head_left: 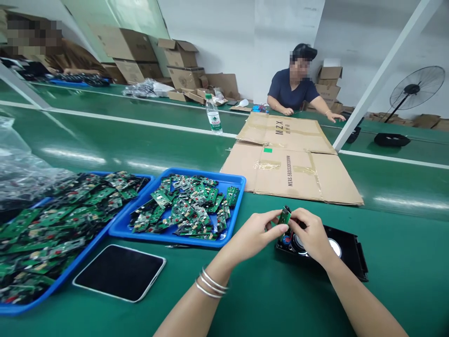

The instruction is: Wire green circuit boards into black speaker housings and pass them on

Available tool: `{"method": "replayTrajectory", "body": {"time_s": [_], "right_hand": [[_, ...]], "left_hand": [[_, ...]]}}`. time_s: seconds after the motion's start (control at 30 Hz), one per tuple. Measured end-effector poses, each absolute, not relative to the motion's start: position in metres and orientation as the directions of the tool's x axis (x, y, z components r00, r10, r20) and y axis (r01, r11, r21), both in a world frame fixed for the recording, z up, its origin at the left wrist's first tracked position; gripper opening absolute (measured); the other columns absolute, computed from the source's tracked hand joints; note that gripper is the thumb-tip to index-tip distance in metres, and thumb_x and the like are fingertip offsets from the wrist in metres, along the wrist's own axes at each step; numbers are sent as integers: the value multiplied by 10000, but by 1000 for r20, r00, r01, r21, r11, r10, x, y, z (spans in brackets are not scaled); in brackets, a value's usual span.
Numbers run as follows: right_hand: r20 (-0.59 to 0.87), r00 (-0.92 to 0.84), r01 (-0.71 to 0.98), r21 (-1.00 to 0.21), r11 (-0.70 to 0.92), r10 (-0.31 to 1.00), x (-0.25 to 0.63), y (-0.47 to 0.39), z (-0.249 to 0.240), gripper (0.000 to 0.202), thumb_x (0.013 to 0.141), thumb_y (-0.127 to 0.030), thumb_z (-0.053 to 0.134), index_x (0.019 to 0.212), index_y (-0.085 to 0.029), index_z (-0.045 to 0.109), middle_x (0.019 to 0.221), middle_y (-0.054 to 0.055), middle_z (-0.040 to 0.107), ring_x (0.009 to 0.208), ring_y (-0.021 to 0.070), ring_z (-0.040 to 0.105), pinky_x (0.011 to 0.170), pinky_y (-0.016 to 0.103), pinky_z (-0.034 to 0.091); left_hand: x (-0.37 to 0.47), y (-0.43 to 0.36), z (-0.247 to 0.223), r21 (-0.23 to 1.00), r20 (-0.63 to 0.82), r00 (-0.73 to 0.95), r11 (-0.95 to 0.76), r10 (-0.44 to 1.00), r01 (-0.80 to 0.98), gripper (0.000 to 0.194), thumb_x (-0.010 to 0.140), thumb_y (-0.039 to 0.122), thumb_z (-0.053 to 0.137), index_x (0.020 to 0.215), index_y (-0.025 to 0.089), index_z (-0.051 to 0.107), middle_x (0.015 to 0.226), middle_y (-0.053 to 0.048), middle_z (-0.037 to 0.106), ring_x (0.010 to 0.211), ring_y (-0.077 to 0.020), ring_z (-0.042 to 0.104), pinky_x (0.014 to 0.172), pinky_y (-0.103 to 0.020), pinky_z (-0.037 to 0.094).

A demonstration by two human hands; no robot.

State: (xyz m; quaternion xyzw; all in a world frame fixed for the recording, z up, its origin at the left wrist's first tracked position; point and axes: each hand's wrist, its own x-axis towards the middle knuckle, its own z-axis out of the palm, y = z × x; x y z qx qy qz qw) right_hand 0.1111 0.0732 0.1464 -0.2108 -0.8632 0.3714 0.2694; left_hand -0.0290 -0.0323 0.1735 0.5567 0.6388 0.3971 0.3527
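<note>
Between the fingers of my left hand (259,231) is a small green circuit board (285,216), held upright by a thumb and finger pinch. My right hand (310,234) is closed at the board's right side, its thumb and fingertips pressed together there; what exactly lies between them is too small to make out. Below both hands lies a black speaker housing (351,255) with round silvery speaker parts. A bit of red and blue wiring (286,240) shows at its left end, and my right hand covers part of the housing.
Two blue trays, a nearer one (115,232) and a larger one (21,309), hold many circuit boards. A dark tablet (121,272) lies before them. Flattened cardboard (336,180) and a water bottle (214,117) are farther back. A co-worker (293,89) sits opposite.
</note>
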Motion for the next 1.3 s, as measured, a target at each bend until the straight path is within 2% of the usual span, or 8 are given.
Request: {"method": "replayTrajectory", "body": {"time_s": [0.2,0.3,0.43,0.53,0.67,0.9,1.03,1.3], "right_hand": [[321,-762,294,-602,742,562,150,95,166,179,851,-285,495,979,-214,597,987,49,617,920,199,561,810,339,445],[175,-762,449,-551,704,623,185,113,170,117,826,-245,499,896,-218,589,868,21,633,761,177,587,671,298,465],[-46,-866,443,-536,719,499,215,119,166,246,785,-93,435,857,-239,619,832,6,641,730,164,587,609,256,442],[-40,-923,337,-561,756,382,216,115,162,358,716,-10,430,859,-244,660,829,12,638,770,168,589,654,251,438],[35,-917,277,-661,697,397,203,116,157,223,746,-85,521,746,-233,688,823,18,632,767,161,588,708,263,445],[-56,-732,238,-955,179,679,179,117,124,117,741,-271,599,747,-157,623,637,-1,621,584,140,579,573,244,459],[1,-723,295,-904,310,691,177,106,131,151,819,-254,523,733,-171,615,661,-3,615,617,136,561,592,241,425],[30,-854,416,-562,715,520,175,95,135,281,923,-239,407,749,-182,621,780,40,596,775,177,531,685,303,375]], "left_hand": [[-15,-34,178,906,-10,-153,74,988,416,185,797,345,500,901,192,506,712,-1,639,641,-153,552,560,-242,368],[-10,-36,184,935,-128,-55,139,990,327,190,785,323,515,923,199,471,726,5,654,676,-155,572,593,-248,394],[11,-27,185,948,-303,141,283,943,148,295,774,321,525,1020,179,444,768,-19,651,687,-155,581,604,-261,440],[29,-14,178,955,-283,77,274,956,111,265,779,309,514,1000,180,449,752,-6,615,691,-153,588,636,-273,460],[39,0,164,914,-120,-194,185,974,360,249,790,277,488,1029,211,494,722,1,601,684,-164,573,625,-275,439],[35,7,149,929,-92,-300,191,949,318,495,807,300,485,1283,225,371,647,20,579,617,-168,610,623,-295,483],[35,8,147,938,-101,-326,199,940,284,503,814,278,471,1302,216,362,677,2,612,658,-178,633,645,-302,501],[34,7,141,888,-57,-311,191,949,419,526,833,262,445,1346,231,334,697,-17,659,606,-173,628,604,-282,494]]}}
